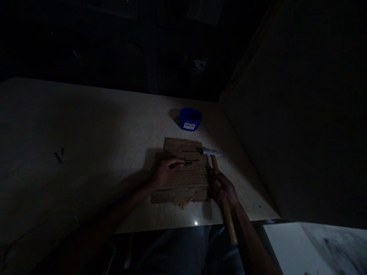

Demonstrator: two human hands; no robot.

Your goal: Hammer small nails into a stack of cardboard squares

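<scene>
Clock centre = the cardboard, 12 pointing away from the person.

Near side: person's legs [177, 250] at 6, under the tabletop [126, 130] edge. Pale cable [67, 217] around 8, barely visible.

Right hand [225, 189] at 4: fingers wrapped around the wooden handle of the hammer [228, 219], roughly mid-length. Handle butt points to 5, past the tabletop edge. Hammer head [213, 152] at 2, one end over the cardboard's edge; can't tell if it rests or hovers.

Left hand [164, 173] comes in from 8, thumb and fingers pinching the left end of a small dark piece [188, 163]. Piece sits over the middle of the cardboard [179, 179], which is pitted, layered and ragged at 6. Too dark to make out the piece's exact shape.

Two dark slim bits [59, 156] at 9, well apart. Blue tub [190, 119] at 12, just beyond the cardboard; contents not visible.

My take: pinch the very end, keep fingertips out of the hammer head's path, piece flat, wrist loose, light taps. More light would help.
</scene>
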